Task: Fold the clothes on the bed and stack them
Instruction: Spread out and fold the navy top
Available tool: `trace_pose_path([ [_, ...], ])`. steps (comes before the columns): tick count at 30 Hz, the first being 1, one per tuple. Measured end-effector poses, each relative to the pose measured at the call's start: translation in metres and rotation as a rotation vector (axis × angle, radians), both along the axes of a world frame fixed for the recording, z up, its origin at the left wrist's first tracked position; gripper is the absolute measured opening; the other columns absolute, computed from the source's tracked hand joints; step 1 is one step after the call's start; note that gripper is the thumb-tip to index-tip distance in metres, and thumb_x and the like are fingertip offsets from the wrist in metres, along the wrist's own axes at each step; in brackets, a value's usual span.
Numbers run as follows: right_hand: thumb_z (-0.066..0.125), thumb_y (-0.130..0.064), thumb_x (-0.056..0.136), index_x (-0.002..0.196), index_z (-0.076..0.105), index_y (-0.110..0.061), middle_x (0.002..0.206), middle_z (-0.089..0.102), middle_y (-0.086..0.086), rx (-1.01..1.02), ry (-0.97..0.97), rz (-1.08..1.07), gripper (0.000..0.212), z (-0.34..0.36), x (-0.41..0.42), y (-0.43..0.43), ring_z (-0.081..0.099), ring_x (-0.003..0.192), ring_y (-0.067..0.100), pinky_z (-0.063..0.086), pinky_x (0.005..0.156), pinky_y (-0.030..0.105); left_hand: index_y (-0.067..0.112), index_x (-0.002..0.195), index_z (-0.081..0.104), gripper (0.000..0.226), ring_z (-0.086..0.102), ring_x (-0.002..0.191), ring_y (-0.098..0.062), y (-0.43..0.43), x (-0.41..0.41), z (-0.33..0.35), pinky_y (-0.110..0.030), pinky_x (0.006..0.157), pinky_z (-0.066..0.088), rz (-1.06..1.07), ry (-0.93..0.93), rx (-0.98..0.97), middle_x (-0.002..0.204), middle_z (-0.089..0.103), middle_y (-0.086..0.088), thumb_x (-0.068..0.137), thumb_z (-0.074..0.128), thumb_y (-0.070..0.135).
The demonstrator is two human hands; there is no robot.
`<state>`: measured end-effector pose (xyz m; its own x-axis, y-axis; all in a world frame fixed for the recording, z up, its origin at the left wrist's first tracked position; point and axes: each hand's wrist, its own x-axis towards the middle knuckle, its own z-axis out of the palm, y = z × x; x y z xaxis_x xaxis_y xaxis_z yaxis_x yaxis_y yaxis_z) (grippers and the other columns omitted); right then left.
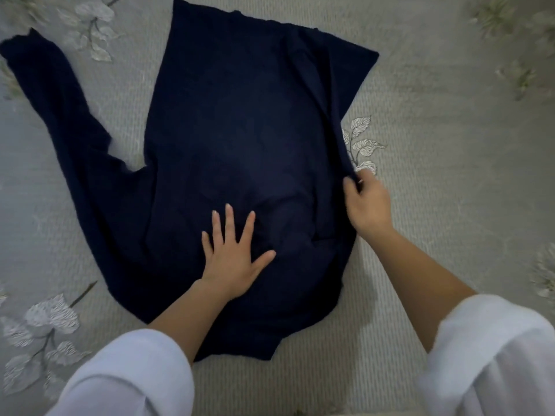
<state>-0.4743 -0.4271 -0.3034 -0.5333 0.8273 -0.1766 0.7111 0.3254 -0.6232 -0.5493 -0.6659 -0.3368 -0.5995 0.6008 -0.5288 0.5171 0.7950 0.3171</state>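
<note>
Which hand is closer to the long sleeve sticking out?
Left. The left hand presses flat on the garment, right of the sleeve; the right hand pinches the garment's opposite edge.

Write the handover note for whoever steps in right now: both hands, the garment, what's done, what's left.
Hands: the left hand lies flat with fingers spread, pressing the navy top near the person's end. The right hand has a pinch grip on the top's right edge.
Things: the top lies spread on the floral bedspread. Its outstretched sleeve lies to the left, unfolded.
Done: the right side appears folded inward.
Left: fold in the sleeve, fold the body, then stack. No stack in view.
</note>
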Motion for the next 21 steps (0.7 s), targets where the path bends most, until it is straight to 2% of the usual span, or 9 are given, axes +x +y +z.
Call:
trace_pose_path([
  [1,0.046,-0.025,0.097,0.098,0.055,-0.006,0.083,0.058,0.004,0.027,0.116,-0.124,0.021,0.001,0.010,0.006,0.052,0.077,0.020,0.035,0.068,0.027,0.035,0.141,-0.031,0.094,-0.039,0.135,-0.031,0.002,0.002,-0.002,-0.056,0.111,-0.013,-0.027,-0.004,-0.070,0.147,-0.043,-0.007,0.081,0.026,0.078],
  [3,0.041,-0.022,0.100,0.106,0.054,0.001,0.097,0.059,0.015,0.072,0.249,-0.540,0.027,0.001,0.046,0.018,0.053,0.086,0.021,0.034,0.071,0.021,0.033,0.134,-0.041,0.103,-0.042,0.132,-0.034,0.004,0.005,-0.001,-0.060,0.109,-0.012,-0.057,-0.018,-0.152,0.141,-0.051,-0.009,0.077,0.029,0.082],
  [5,0.037,-0.017,0.102,0.119,0.048,0.006,0.120,0.055,0.024,-0.033,0.207,-0.944,0.031,-0.006,0.096,0.019,0.055,0.104,0.030,0.037,0.082,0.025,0.034,0.127,-0.047,0.110,-0.045,0.130,-0.035,0.009,0.004,0.003,-0.063,0.108,-0.011,-0.045,-0.060,-0.193,0.135,-0.056,-0.010,0.074,0.036,0.083],
  [7,0.041,-0.011,0.099,0.115,0.047,0.002,0.122,0.050,0.027,-0.161,0.074,-1.079,0.022,-0.014,0.140,0.006,0.053,0.108,0.037,0.040,0.093,0.038,0.036,0.124,-0.049,0.117,-0.046,0.128,-0.036,0.016,0.002,0.008,-0.065,0.108,-0.009,-0.022,-0.105,-0.226,0.131,-0.060,-0.009,0.071,0.044,0.083],
  [9,0.049,0.001,0.088,0.106,0.045,-0.002,0.116,0.047,0.025,-0.151,0.005,-1.009,0.018,-0.014,0.153,-0.010,0.051,0.103,0.038,0.042,0.097,0.050,0.038,0.124,-0.049,0.124,-0.046,0.128,-0.036,0.022,0.003,0.012,-0.065,0.108,-0.008,0.007,-0.139,-0.249,0.127,-0.062,-0.008,0.068,0.053,0.081],
  [12,0.060,0.006,0.075,0.115,0.046,0.000,0.123,0.044,0.023,0.015,-0.035,-0.847,0.043,-0.007,0.127,-0.004,0.043,0.116,0.039,0.037,0.098,0.053,0.043,0.129,-0.045,0.131,-0.045,0.129,-0.029,0.031,0.001,0.019,-0.061,0.109,-0.012,0.055,-0.163,-0.192,0.129,-0.060,-0.004,0.062,0.063,0.074],
  [16,0.059,-0.002,0.075,0.111,0.054,-0.005,0.117,0.048,0.017,0.173,0.061,-0.391,0.037,0.007,0.052,0.023,0.041,0.111,0.033,0.032,0.088,0.045,0.044,0.143,-0.024,0.099,-0.038,0.136,-0.019,0.061,-0.028,0.017,-0.048,0.112,-0.016,0.156,0.005,0.086,0.149,-0.041,-0.003,0.079,0.049,0.065],
  [18,0.057,-0.006,0.079,0.110,0.056,-0.007,0.115,0.050,0.013,0.152,0.110,-0.201,0.031,0.010,0.012,0.040,0.042,0.109,0.029,0.031,0.088,0.041,0.036,0.149,-0.012,0.083,-0.030,0.141,-0.022,0.079,-0.056,0.012,-0.047,0.113,-0.013,0.162,0.151,0.164,0.154,-0.030,-0.009,0.089,0.041,0.059],
  [21,0.051,-0.013,0.089,0.116,0.055,-0.012,0.112,0.055,0.003,-0.077,0.124,-0.030,0.027,0.006,-0.042,0.069,0.052,0.101,0.018,0.043,0.090,0.035,0.025,0.153,-0.001,0.073,-0.017,0.145,-0.030,0.098,-0.104,0.002,-0.049,0.115,-0.008,0.109,0.324,0.168,0.157,-0.017,-0.017,0.095,0.031,0.055],
])
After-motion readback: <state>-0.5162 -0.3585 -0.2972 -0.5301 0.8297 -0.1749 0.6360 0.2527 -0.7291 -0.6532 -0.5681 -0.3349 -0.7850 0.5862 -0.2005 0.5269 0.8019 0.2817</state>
